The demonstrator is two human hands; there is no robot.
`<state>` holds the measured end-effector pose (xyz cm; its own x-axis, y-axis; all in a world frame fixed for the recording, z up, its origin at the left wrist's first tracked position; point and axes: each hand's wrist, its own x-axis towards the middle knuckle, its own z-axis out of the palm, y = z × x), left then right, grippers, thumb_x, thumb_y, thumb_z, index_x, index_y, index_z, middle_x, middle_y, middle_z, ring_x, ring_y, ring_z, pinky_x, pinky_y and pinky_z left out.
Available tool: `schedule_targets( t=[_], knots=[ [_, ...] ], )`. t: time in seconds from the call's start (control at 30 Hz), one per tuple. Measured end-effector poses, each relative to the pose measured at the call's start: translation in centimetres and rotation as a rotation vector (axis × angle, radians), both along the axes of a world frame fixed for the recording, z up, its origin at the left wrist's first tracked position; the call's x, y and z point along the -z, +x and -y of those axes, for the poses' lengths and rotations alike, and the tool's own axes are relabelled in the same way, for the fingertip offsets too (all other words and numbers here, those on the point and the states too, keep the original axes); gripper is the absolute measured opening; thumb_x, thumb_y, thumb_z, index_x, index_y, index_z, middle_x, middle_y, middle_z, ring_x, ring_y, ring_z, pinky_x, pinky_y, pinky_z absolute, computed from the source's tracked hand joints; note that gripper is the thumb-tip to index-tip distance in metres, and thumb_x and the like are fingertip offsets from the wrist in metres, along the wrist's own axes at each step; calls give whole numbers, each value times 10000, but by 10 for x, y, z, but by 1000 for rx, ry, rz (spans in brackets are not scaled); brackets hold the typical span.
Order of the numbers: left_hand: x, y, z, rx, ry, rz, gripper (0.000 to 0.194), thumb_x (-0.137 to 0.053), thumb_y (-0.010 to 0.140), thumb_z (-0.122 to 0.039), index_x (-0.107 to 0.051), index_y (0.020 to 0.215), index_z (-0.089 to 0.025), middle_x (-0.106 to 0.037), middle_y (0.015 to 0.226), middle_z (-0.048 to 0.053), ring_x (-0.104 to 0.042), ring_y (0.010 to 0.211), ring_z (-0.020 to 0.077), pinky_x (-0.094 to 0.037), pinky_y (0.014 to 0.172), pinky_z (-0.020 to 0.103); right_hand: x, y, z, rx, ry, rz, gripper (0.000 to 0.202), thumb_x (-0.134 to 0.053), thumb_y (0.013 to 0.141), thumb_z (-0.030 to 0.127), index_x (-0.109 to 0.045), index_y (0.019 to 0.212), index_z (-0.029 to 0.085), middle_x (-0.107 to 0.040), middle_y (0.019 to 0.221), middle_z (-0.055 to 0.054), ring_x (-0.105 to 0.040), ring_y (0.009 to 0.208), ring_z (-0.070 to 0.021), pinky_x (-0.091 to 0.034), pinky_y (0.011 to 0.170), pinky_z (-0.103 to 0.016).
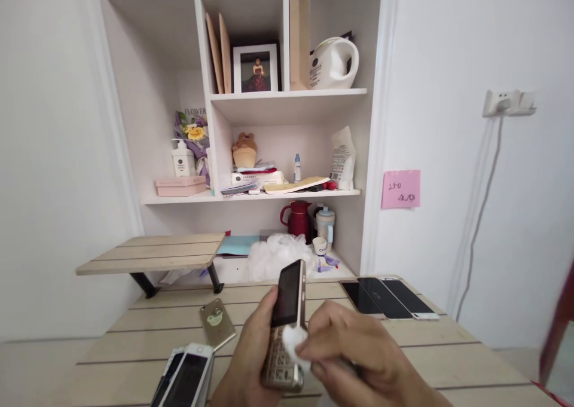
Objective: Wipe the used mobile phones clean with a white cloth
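Observation:
A gold keypad mobile phone point(287, 299) with a dark screen stands tilted upright over the table, its large-key keypad facing me. My left hand point(251, 353) is wrapped round its left side and lower back. My right hand point(359, 353) pinches a small white wad point(295, 342), which looks like cotton or tissue, and presses it against the right part of the keypad. Left of my left hand lie a white smartphone point(188, 377) on top of another phone and a gold phone point(217, 322) face down with a green sticker.
Three smartphones point(388, 298) lie side by side at the table's back right. A small raised wooden stand point(152, 253) occupies the back left. Behind the slatted table point(448, 359), shelves hold a fluffy white heap point(278, 257), a red jug point(298, 219) and a small cup point(319, 245).

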<state>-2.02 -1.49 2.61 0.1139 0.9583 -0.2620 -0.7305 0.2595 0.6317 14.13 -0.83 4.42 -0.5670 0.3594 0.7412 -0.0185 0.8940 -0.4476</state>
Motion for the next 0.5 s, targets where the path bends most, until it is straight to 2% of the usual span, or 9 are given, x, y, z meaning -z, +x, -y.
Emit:
schedule_targets(
  t=[0.03, 0.13, 0.2, 0.27, 0.4, 0.5],
  knots=[
    [-1, 3, 2, 38, -13, 2, 295, -613, 872, -398, -620, 702, -156, -622, 486, -3, -543, 366, 116, -415, 394, 204, 2, 2, -6, 52, -8, -42, 257, -566, 883, 96, -709, 1032, 249, -670, 874, -53, -655, 748, -175, -516, 644, -275],
    [-4, 13, 7, 122, -49, -39, 308, -601, 874, -418, -634, 700, -166, -571, 414, -13, -474, 303, 111, -334, 331, 196, 10, 5, -22, 332, -18, -197, 209, -566, 913, 138, -693, 1041, 244, -677, 933, -67, -647, 875, -211, -515, 765, -327],
    [-5, 15, 8, 136, -70, -60, 328, -598, 871, -434, -635, 685, -167, -547, 389, -13, -459, 294, 114, -309, 319, 195, 14, 4, -24, 417, 3, -236, 196, -565, 919, 140, -684, 1043, 236, -672, 942, -70, -640, 895, -213, -512, 783, -332],
    [-6, 13, 6, 95, -76, -47, 314, -606, 865, -420, -641, 696, -158, -561, 411, -8, -470, 309, 112, -318, 331, 194, 14, 1, -18, 317, 49, -189, 235, -547, 913, 104, -676, 1071, 221, -659, 917, -67, -642, 844, -193, -525, 725, -305],
    [-6, 7, 0, -57, -31, 1, 223, -627, 859, -349, -673, 797, -140, -565, 466, -28, -508, 377, 100, -359, 384, 181, 9, -7, 3, -9, 141, -62, 352, -538, 863, 17, -661, 1123, 219, -624, 877, -50, -628, 711, -135, -522, 597, -230],
    [-3, 7, -3, -64, -35, -17, 247, -596, 882, -362, -676, 817, -137, -556, 475, -31, -508, 387, 96, -353, 387, 177, 9, -6, 3, -31, 95, -8, 339, -540, 868, 20, -669, 1104, 226, -622, 887, -47, -633, 724, -133, -523, 613, -231]
  ],
)
